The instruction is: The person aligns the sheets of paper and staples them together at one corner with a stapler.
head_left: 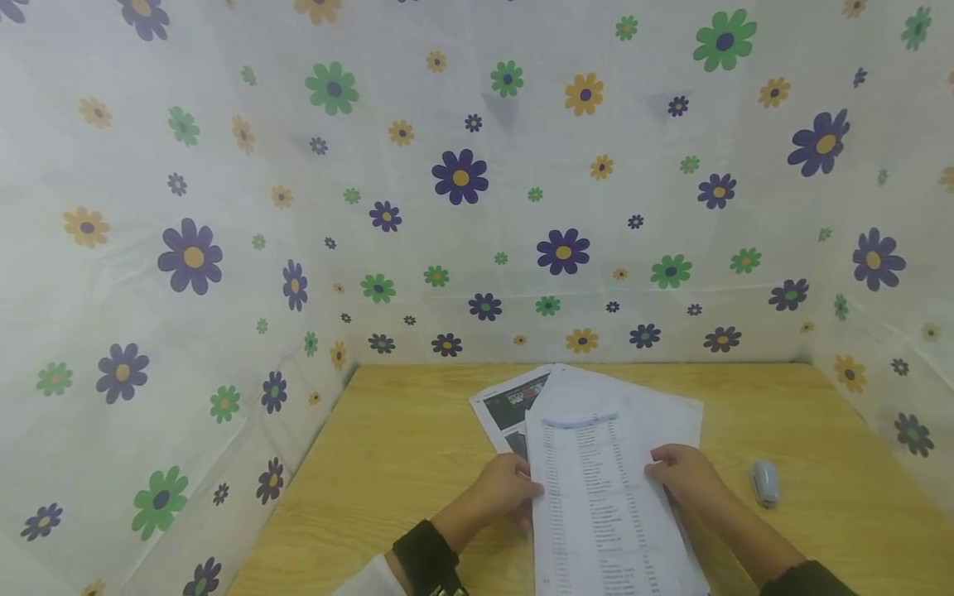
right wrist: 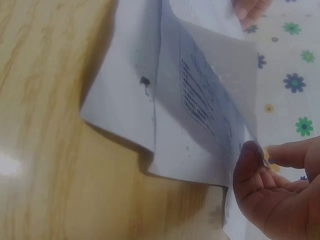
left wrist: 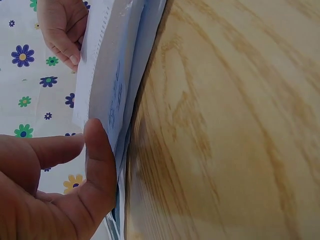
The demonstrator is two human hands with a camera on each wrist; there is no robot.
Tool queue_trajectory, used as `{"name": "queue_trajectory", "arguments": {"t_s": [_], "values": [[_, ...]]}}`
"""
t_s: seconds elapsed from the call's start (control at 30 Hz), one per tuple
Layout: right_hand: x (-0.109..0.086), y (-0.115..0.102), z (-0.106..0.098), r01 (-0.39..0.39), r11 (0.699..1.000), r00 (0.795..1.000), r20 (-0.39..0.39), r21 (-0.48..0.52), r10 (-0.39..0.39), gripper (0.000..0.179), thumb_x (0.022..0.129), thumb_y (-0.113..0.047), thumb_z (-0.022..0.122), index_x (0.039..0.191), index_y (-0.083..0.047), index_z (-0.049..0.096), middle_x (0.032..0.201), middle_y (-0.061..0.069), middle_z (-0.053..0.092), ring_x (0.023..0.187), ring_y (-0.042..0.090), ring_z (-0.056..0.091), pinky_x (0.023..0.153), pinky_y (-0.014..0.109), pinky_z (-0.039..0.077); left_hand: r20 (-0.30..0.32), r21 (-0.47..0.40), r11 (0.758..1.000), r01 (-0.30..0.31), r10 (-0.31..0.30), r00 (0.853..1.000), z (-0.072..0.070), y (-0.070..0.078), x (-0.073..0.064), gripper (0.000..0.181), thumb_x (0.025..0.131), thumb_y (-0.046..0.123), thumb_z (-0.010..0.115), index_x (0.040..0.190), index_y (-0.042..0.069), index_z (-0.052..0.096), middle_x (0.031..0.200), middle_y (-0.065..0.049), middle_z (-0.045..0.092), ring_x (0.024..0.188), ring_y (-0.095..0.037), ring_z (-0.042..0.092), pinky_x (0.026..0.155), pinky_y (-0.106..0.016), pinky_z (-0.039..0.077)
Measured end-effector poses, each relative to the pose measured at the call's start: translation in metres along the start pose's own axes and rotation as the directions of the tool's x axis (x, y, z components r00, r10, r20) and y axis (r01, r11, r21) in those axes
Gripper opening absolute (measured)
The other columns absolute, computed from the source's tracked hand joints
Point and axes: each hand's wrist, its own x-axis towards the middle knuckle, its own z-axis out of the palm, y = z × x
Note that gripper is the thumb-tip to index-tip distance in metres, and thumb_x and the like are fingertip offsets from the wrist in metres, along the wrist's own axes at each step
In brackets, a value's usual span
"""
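A printed sheet of paper (head_left: 589, 505) with columns of small text is held up between both hands. My left hand (head_left: 503, 488) pinches its left edge between thumb and fingers, and my right hand (head_left: 689, 480) pinches the right edge. In the left wrist view the left hand (left wrist: 65, 185) has thumb and finger at the paper's edge. The right wrist view shows the right hand (right wrist: 280, 185) gripping a sheet edge, with more printed paper (right wrist: 200, 95) beneath. Under the held sheet lie a blank-looking white sheet (head_left: 626, 401) and a page with dark pictures (head_left: 514, 403).
A small light-blue stapler (head_left: 764, 483) stands on the wooden table (head_left: 402, 430), right of the right hand. A white cloth with printed flowers (head_left: 522, 207) hangs behind and at both sides of the table.
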Motion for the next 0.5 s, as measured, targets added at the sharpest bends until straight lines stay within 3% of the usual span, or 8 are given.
{"name": "queue_trajectory", "arguments": {"t_s": [0.27, 0.5], "values": [[-0.0009, -0.0013, -0.0031, 0.001, 0.997, 1.000, -0.018, -0.072, -0.002, 0.047, 0.100, -0.019, 0.060, 0.132, 0.014, 0.055, 0.135, 0.034, 0.057, 0.127, 0.051, 0.053, 0.099, 0.058, 0.051, 0.033, -0.018, 1.000, 0.006, -0.006, 0.999, -0.0018, -0.0003, -0.0013, 0.030, 0.092, 0.009, 0.072, 0.113, -0.009, 0.061, 0.078, -0.014, 0.066, 0.059, -0.022, 0.069, 0.054, -0.034, 0.060], [-0.0035, -0.0011, -0.0055, -0.002, 0.990, 1.000, -0.031, -0.138, -0.003, 0.044, 0.098, -0.020, 0.063, 0.128, 0.012, 0.058, 0.112, 0.023, 0.068, 0.090, 0.025, 0.069, 0.078, 0.041, 0.059, 0.040, -0.015, 0.999, 0.038, -0.038, 0.998, -0.0033, 0.0009, -0.0022, 0.034, 0.093, 0.013, 0.073, 0.117, -0.009, 0.061, 0.082, -0.013, 0.066, 0.064, -0.023, 0.071, 0.055, -0.034, 0.060]]}}
